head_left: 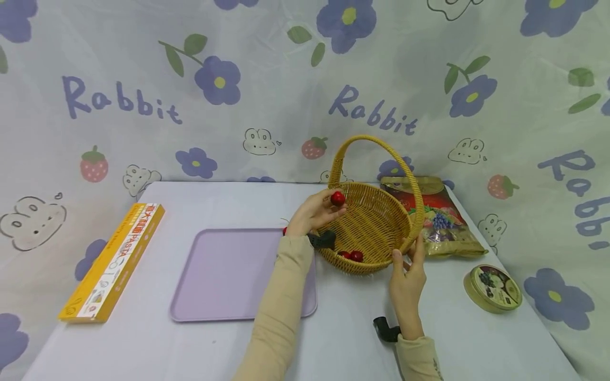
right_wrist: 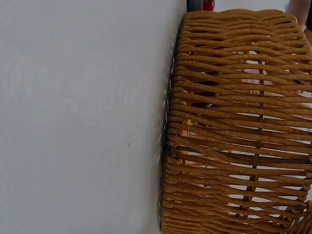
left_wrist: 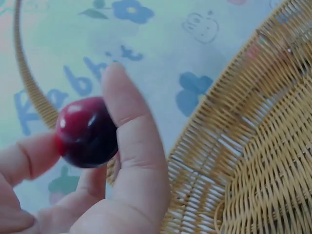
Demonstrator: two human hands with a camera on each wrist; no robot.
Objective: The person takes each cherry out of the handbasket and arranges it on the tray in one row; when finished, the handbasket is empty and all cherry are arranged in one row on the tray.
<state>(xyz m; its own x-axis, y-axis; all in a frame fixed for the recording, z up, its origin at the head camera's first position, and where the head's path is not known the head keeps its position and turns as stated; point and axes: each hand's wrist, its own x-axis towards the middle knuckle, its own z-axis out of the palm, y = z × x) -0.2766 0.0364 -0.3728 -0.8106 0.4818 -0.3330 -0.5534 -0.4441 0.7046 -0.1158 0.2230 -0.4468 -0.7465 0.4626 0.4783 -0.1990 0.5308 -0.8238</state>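
Note:
My left hand (head_left: 316, 210) pinches a shiny dark-red cherry (head_left: 338, 199) between thumb and fingertips, over the left rim of a wicker basket (head_left: 367, 217). In the left wrist view the same cherry (left_wrist: 87, 131) shows close up, with the basket's woven wall (left_wrist: 263, 146) to its right. Inside the basket, at its front, lie two more cherries (head_left: 356, 256). My right hand (head_left: 408, 280) grips the basket's front right rim, near the foot of its tall handle (head_left: 419, 206). The right wrist view shows the basket's outer side (right_wrist: 239, 126) against the white table, but not the gripping fingers.
A lilac tray (head_left: 229, 275) lies left of the basket; a small red thing (head_left: 284, 231) at its far right corner is mostly hidden by my left arm. A yellow pasta box (head_left: 114, 264) lies far left. Right of the basket are a fruit-printed bag (head_left: 438, 222) and a round tin (head_left: 495, 288).

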